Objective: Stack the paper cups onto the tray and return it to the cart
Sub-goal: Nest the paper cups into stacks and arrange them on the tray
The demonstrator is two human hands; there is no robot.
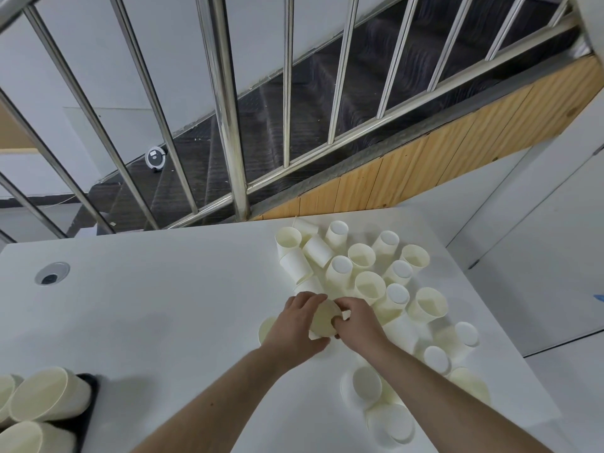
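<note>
Indoor stairwell landing – steel railing (228, 103), carpeted stairs (294, 125)

I can read no text, label, brand or number anywhere: the paper cups (362, 255) in front of me are plain, and my worktop (157, 305) is unmarked.

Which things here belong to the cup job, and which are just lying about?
Job:
- cup held by left hand and right hand
- loose cups
- stacked cups on black tray

Lying about:
- stair railing
- grommet hole in table
- round device
</note>
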